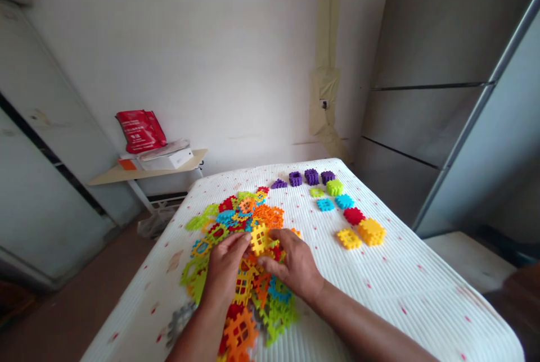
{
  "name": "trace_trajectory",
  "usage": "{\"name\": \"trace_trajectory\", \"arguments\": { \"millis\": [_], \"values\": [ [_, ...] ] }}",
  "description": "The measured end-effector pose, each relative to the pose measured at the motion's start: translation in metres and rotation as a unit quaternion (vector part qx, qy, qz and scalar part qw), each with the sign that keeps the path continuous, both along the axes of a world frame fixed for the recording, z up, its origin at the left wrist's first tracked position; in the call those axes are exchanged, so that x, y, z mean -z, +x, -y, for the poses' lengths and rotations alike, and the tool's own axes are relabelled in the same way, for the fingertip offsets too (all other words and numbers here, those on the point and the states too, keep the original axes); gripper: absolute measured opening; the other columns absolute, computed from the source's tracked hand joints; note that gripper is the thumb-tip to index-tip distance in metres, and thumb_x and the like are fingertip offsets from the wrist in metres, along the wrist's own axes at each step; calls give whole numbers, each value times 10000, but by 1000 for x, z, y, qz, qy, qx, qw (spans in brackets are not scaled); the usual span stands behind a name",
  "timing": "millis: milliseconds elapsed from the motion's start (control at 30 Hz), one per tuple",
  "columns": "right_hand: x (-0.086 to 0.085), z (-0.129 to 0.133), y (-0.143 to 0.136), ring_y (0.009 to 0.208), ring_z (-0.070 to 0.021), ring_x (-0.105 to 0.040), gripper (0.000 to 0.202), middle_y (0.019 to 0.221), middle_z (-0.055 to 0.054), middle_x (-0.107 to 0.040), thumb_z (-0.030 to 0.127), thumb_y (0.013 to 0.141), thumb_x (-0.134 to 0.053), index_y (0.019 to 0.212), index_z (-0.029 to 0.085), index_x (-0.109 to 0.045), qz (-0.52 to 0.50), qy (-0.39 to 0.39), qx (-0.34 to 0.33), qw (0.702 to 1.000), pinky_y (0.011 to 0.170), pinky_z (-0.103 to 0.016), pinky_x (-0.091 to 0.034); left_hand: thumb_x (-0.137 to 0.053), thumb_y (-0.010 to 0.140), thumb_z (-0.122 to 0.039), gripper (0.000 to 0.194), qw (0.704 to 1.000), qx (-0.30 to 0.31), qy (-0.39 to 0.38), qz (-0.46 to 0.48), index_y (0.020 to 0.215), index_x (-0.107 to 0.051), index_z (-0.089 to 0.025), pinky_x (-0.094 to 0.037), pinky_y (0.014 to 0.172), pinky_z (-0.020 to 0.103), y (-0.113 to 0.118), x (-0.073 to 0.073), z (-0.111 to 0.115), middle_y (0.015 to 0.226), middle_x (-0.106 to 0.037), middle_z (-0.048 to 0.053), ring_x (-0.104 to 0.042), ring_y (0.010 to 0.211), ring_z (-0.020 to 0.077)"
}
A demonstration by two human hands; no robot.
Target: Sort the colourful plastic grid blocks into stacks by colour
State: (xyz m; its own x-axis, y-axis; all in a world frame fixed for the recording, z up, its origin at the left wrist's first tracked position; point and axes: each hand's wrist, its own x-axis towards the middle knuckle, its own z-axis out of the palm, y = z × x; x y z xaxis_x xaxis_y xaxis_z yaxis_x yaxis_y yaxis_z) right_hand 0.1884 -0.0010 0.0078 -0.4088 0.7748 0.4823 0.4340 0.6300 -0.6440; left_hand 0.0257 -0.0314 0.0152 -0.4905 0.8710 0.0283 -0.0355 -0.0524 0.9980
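Between my two hands, above a heap of colourful plastic interlocking pieces, is a yellow interlocking piece with a window-like grid. My left hand pinches its left edge between thumb and fingers. On the other side, my right hand has its index finger at the right edge and its thumb close to the lower edge, so the piece sits between both hands. Orange, green, blue, red and yellow pieces lie loosely under and around the hands. The wrists hide part of the heap.
Sorted along the table's right side are purple stacks, a green stack, blue pieces, a red stack and a yellow stack. A side table holds a red bag. A refrigerator stands right.
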Motion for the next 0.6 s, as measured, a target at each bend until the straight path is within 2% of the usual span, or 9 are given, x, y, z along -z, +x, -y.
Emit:
{"name": "trace_trajectory", "arguments": {
  "millis": [133, 267, 367, 433, 467, 533, 600],
  "values": [
    [-2, 8, 2, 863, -200, -582, 385, 944, -83, -634, 408, 774, -610, 1063, 156, -576, -4, -7, 23, 1000, 763, -326, -480, -725, 629, -424, 371, 1000, 4, 6, 25, 842, -666, -126, -451, 637, 219, 11, 7, 6, 698, -639, 11, -564, 673, 124],
    [-1, 12, 7, 851, -198, -580, 388, 936, -83, -627, 415, 779, -598, 1074, 163, -574, -10, 5, 34, 999, 743, -317, -492, -725, 613, -431, 382, 999, 2, 10, 41, 844, -675, -130, -479, 639, 242, 25, 11, 9, 750, -670, 37, -600, 705, 155],
    [2, 11, 18, 882, -199, -588, 371, 967, -86, -627, 417, 787, -595, 1071, 179, -576, -25, 37, 35, 998, 756, -311, -502, -712, 595, -458, 396, 1000, 11, -10, 7, 833, -685, -143, -506, 650, 279, 32, 6, 10, 738, -685, 50, -627, 708, 189],
    [5, 7, 33, 917, -204, -592, 349, 999, -93, -627, 407, 797, -594, 1071, 191, -578, -18, 71, 47, 996, 784, -316, -501, -700, 591, -469, 398, 999, 10, -16, -39, 835, -686, -155, -520, 692, 309, 27, 2, 12, 746, -695, 57, -645, 742, 215],
    [7, 4, 44, 929, -207, -593, 343, 1012, -99, -627, 400, 803, -592, 1076, 194, -578, -6, 91, 64, 994, 794, -322, -499, -691, 595, -471, 395, 998, -3, -12, -66, 840, -685, -161, -522, 722, 326, 21, 0, 13, 766, -701, 59, -650, 764, 226],
    [14, -4, 69, 928, -214, -602, 334, 1020, -109, -631, 388, 812, -586, 1082, 191, -581, 33, 125, 121, 984, 795, -334, -499, -660, 620, -475, 379, 989, -72, 11, -125, 851, -682, -175, -512, 793, 365, 1, -2, 16, 820, -710, 55, -652, 805, 237],
    [23, -11, 97, 907, -216, -617, 310, 1027, -110, -635, 373, 823, -570, 1069, 185, -591, 86, 139, 197, 967, 768, -332, -505, -617, 649, -475, 344, 957, -201, 26, -207, 826, -686, -189, -480, 866, 411, -26, 0, 20, 808, -707, 37, -642, 821, 244]
  ]
}}
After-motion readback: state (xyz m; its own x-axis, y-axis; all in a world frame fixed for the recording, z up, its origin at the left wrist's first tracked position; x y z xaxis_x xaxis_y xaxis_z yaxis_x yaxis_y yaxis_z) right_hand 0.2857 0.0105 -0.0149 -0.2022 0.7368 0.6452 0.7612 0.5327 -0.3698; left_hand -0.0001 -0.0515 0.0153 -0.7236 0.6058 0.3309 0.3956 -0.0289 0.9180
